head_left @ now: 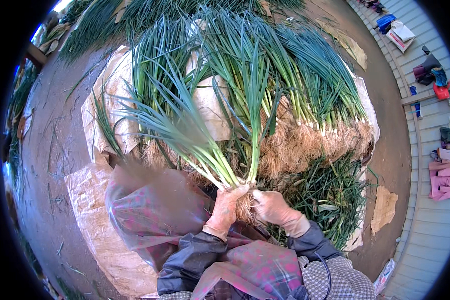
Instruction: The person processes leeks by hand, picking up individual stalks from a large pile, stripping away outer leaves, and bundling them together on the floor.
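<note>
Left hand (226,209) clenched on onion bunch (220,165) just above roots | right hand (271,206) pinching root tuft (245,207) | bunch held over lap, before the onion pile (305,125) | we keep grip low, pull roots gently.

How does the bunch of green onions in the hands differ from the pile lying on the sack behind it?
The held bunch is small, lifted and fanned out, gripped at its roots by the left hand and right hand. The pile is large, lies flat in rows, untouched. Both have green leaves, white stems and tan roots.
</note>
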Demonstrator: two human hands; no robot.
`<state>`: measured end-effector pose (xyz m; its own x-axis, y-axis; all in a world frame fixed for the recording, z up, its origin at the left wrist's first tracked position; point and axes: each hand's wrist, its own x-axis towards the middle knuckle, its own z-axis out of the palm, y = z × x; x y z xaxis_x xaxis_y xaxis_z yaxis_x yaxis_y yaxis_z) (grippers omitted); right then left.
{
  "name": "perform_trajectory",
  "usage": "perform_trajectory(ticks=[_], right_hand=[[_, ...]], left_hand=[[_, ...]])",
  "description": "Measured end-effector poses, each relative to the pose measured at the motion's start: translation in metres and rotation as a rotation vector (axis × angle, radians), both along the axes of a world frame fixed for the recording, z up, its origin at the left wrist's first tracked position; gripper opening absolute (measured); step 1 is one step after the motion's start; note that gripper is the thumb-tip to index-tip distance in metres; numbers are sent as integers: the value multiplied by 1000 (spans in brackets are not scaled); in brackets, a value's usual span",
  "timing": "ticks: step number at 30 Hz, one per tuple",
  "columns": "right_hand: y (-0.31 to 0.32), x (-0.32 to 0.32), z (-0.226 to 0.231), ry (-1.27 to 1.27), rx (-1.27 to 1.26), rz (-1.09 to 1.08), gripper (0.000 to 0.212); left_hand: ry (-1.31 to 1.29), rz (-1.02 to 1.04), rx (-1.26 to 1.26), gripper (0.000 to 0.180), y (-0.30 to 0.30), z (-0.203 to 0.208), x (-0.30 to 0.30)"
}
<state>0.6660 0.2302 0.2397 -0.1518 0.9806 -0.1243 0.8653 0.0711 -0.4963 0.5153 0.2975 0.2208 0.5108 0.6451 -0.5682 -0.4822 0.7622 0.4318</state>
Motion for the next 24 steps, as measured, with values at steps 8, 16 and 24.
perform_trajectory(ticks=[8, 16, 24], right_hand=[[100, 34, -19, 444, 39, -509, 34], [42, -3, -51, -374, 521, -121, 24], [-65, 74, -40, -381, -870, -187, 49]], left_hand=[[-38, -51, -3, 24, -7, 3, 7], [30, 97, -87, 26, -5, -8, 0], [-90, 106, -195, 17, 2, 13, 1]])
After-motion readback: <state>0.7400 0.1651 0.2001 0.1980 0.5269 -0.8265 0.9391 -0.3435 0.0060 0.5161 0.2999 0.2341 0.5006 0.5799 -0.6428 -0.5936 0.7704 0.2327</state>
